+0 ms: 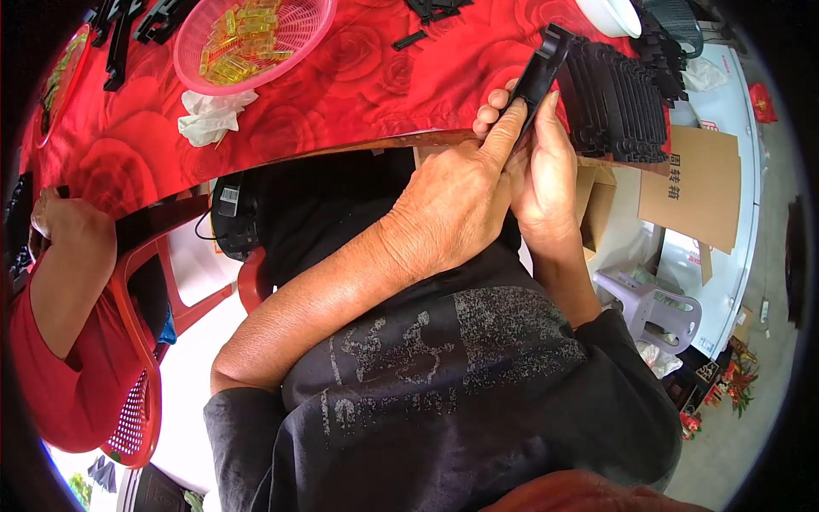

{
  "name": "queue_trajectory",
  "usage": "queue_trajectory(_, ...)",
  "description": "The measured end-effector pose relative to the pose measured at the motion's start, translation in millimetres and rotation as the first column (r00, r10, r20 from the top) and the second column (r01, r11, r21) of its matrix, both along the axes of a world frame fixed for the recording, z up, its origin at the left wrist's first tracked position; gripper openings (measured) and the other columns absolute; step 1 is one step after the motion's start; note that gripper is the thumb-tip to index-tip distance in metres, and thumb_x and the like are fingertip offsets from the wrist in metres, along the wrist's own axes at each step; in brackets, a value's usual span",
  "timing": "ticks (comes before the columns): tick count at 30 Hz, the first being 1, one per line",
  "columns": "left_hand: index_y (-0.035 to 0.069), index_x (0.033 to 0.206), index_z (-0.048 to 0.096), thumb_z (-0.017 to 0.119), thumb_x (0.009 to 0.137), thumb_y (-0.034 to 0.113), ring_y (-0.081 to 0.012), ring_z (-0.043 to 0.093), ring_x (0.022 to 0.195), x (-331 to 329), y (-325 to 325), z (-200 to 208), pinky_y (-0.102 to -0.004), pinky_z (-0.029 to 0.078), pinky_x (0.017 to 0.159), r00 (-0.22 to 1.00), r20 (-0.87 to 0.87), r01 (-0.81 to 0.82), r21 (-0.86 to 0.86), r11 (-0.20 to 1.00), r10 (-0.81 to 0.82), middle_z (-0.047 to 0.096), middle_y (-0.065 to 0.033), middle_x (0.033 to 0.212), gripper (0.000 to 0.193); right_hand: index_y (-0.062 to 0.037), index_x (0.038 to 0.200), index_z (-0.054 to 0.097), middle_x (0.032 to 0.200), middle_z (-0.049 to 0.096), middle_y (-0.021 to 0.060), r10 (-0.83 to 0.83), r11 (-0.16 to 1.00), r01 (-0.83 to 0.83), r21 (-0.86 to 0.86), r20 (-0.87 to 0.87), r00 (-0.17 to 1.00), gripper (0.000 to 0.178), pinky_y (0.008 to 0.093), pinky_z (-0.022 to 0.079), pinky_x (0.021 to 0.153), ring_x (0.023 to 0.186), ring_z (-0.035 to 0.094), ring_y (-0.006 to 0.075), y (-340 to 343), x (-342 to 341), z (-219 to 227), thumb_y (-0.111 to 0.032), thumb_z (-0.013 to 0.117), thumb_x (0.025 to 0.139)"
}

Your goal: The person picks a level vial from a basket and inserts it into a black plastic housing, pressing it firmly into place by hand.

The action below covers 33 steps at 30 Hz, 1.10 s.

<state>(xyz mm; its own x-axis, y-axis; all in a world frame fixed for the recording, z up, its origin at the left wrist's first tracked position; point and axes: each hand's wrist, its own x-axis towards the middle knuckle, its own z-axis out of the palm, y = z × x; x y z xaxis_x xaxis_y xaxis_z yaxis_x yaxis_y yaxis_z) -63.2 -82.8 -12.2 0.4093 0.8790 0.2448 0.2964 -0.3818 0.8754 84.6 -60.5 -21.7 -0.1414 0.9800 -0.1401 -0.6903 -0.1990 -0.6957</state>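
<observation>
A long black channel-shaped plastic part (540,72) is held tilted at the table's front edge, its hollow side facing up. My right hand (550,175) cradles it from below, fingers curled round its left side and thumb along the right. From the left, my left hand (448,205) reaches across and is closed at the part's lower end. Its index finger presses into the channel; the other fingers are mostly hidden. Just right of my hands stands a tight row of similar black plastic parts (614,102).
A pink basket (189,68) of clear yellow pieces (243,43) and a crumpled white tissue (213,115) lie on the red tablecloth (358,94). A white bowl (627,17) stands far right. At left, another person's arm (72,256) is near a red chair (149,384). Cardboard (704,192) and a stool (653,307) stand at right.
</observation>
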Motion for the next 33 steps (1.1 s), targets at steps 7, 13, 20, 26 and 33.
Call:
queue_trajectory(7, -0.003, 0.139, 0.039, 0.054, 0.085, 0.004, -0.0391, 0.064, 0.069, 2.7, -11.2, 3.6, -0.0456, 0.055, 0.061, 0.999, -0.009, -0.046, 0.017, 0.999, 0.046, 0.060, -0.0233, 0.085, 0.057, 0.0005, 0.112, 0.055, 0.100, 0.065, 0.0146, -0.024, 1.000, 0.022, -0.021, -0.091, 0.996, 0.049, 0.0398, 0.052, 0.085, 0.089, 0.064, 0.0264, 8.8, 5.5, 6.4, -0.043, 0.035, 0.105)
queue_trajectory(13, -0.003, 0.136, 0.042, 0.055, 0.084, 0.003, -0.0392, 0.065, 0.069, 1.1, -15.2, 0.7, -0.0452, 0.056, 0.062, 0.998, -0.007, -0.054, 0.042, 0.998, 0.055, 0.060, -0.0239, 0.089, 0.055, 0.0005, 0.110, 0.055, 0.098, 0.064, 0.0145, -0.021, 1.000, 0.021, -0.004, -0.105, 0.994, 0.048, 0.0387, 0.051, 0.083, 0.087, 0.061, 0.0256, 6.9, 2.9, 6.9, -0.043, 0.035, 0.104)
queue_trajectory(20, -0.007, 0.133, 0.042, 0.057, 0.080, 0.001, -0.0416, 0.066, 0.074, -4.5, -17.7, 5.3, -0.0457, 0.057, 0.062, 0.996, -0.090, -0.019, 0.005, 1.000, 0.019, 0.059, -0.0279, 0.094, 0.056, 0.0004, 0.109, 0.055, 0.095, 0.063, 0.0135, -0.013, 1.000, 0.012, -0.007, -0.104, 0.995, 0.047, 0.0382, 0.051, 0.081, 0.084, 0.061, 0.0247, 3.0, -0.9, 2.2, -0.043, 0.036, 0.104)
queue_trajectory(26, -0.008, 0.133, 0.042, 0.057, 0.078, -0.001, -0.0411, 0.066, 0.071, -1.3, -17.1, 1.3, -0.0445, 0.057, 0.058, 0.989, -0.134, -0.039, 0.123, 0.992, 0.056, 0.058, -0.0297, 0.096, 0.058, 0.0005, 0.109, 0.055, 0.094, 0.063, 0.0129, -0.033, 0.999, 0.031, -0.025, -0.066, 0.997, 0.047, 0.0377, 0.052, 0.080, 0.083, 0.061, 0.0239, 1.8, -0.1, 3.4, -0.043, 0.037, 0.104)
queue_trajectory(33, -0.007, 0.137, 0.040, 0.061, 0.084, 0.008, -0.0393, 0.065, 0.064, -1.0, -23.2, 6.9, -0.0437, 0.057, 0.057, 0.996, -0.083, -0.009, 0.045, 0.999, 0.013, 0.058, -0.0286, 0.095, 0.059, 0.0005, 0.111, 0.055, 0.098, 0.066, 0.0142, -0.016, 1.000, 0.015, -0.012, -0.054, 0.998, 0.048, 0.0383, 0.053, 0.080, 0.086, 0.064, 0.0255, 4.5, 7.2, 4.3, -0.043, 0.038, 0.104)
